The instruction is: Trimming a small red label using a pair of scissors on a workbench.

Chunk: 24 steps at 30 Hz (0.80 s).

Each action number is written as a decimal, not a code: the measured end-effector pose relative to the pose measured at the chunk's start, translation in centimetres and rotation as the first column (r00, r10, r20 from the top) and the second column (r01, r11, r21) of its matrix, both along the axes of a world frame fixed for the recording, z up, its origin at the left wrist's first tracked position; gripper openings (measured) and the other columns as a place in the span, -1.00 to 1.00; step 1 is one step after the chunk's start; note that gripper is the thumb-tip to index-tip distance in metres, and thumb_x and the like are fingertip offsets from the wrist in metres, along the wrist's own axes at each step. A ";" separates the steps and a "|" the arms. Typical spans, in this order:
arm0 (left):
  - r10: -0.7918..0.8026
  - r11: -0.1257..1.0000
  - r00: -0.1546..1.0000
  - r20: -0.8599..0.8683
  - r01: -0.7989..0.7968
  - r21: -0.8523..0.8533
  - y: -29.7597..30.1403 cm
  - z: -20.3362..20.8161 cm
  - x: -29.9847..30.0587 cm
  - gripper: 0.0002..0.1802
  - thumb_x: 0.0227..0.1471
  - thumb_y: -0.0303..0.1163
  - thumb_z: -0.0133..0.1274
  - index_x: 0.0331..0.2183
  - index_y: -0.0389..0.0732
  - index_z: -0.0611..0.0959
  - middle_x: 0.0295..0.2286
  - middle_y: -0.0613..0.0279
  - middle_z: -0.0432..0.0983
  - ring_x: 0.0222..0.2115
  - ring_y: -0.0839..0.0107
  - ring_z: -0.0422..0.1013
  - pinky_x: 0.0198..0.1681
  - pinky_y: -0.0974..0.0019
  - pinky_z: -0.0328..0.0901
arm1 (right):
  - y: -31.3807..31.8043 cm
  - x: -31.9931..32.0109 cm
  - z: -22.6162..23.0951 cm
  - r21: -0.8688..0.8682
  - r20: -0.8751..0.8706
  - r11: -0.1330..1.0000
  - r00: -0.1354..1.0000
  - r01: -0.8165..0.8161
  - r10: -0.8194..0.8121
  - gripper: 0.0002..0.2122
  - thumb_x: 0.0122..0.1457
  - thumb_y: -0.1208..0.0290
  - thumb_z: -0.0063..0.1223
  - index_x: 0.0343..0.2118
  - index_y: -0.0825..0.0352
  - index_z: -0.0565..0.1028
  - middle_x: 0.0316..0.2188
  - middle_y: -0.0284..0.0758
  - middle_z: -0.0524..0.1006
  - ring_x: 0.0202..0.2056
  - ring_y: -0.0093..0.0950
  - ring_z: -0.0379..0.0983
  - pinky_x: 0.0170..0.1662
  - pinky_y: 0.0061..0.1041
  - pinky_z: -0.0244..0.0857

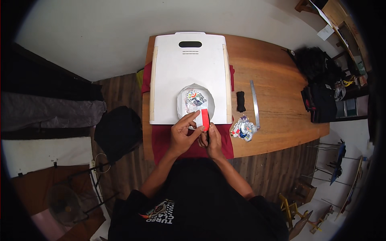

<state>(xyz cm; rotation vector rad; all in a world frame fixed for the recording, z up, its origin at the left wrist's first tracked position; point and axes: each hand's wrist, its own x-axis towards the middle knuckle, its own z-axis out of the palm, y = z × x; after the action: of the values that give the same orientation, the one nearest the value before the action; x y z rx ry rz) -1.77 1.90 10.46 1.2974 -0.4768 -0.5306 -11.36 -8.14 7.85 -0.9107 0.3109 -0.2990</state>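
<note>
My left hand (184, 134) is closed, pinching a small red and white piece (205, 118) by thumb and fingers. It looks flat, like a sticker or a strip of paper. Close beside it, my right hand (214, 142) is curled at the piece's lower edge. A dark object, mostly hidden, shows between its fingers; its kind is not clear. Just beyond my hands sits a round white bowl-like container (179, 105) with colourful scraps (195, 97) in it. Both hands are over the near edge of a large white panel (173, 76) with a dark oval slot.
A dark red cloth (171, 140) lies under the panel on the wooden table (269, 68). To the right are a black rolled bundle (241, 101), a metal ruler (255, 102) and a pile of colourful scraps (243, 128). Dark folded clothes (319, 102) sit at the far right.
</note>
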 end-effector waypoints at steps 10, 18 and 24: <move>0.004 1.000 1.000 0.000 -0.004 0.001 -0.1 -0.4 0.3 -0.37 -0.01 -0.76 0.19 0.14 -0.42 0.47 0.02 0.11 0.44 -0.32 0.66 0.33 -0.14 0.56 0.32 | -0.4 0.2 -0.1 0.018 -0.001 1.000 1.000 -0.016 0.016 -0.66 0.47 0.09 -0.40 -0.27 0.28 0.28 -0.70 -0.49 0.15 -0.73 -0.67 -0.01 -0.62 -0.61 -0.06; -0.006 1.000 1.000 0.026 0.006 -0.008 -0.1 -0.6 0.6 -0.36 -0.01 -0.77 0.18 0.14 -0.42 0.47 0.01 0.11 0.44 -0.32 0.66 0.33 -0.14 0.56 0.32 | -0.4 0.7 0.0 -0.024 -0.013 1.000 1.000 -0.009 0.009 -0.66 0.48 0.11 -0.42 -0.28 0.28 0.28 -0.70 -0.49 0.15 -0.73 -0.67 -0.01 -0.63 -0.62 -0.06; -0.021 1.000 0.999 0.039 0.022 -0.023 -0.1 -0.6 0.5 -0.37 -0.01 -0.77 0.19 0.14 -0.42 0.47 0.02 0.09 0.43 -0.33 0.66 0.35 -0.15 0.56 0.33 | -0.4 0.8 0.3 -0.023 -0.012 1.000 1.000 0.011 -0.011 -0.67 0.49 0.13 -0.43 -0.30 0.28 0.27 -0.71 -0.49 0.16 -0.72 -0.67 0.00 -0.62 -0.62 -0.06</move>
<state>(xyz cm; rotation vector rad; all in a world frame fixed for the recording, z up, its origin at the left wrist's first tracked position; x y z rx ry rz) -1.27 1.83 9.82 1.2837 -0.5280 -0.5170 -10.60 -8.59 8.10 -0.9343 0.3246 -0.3079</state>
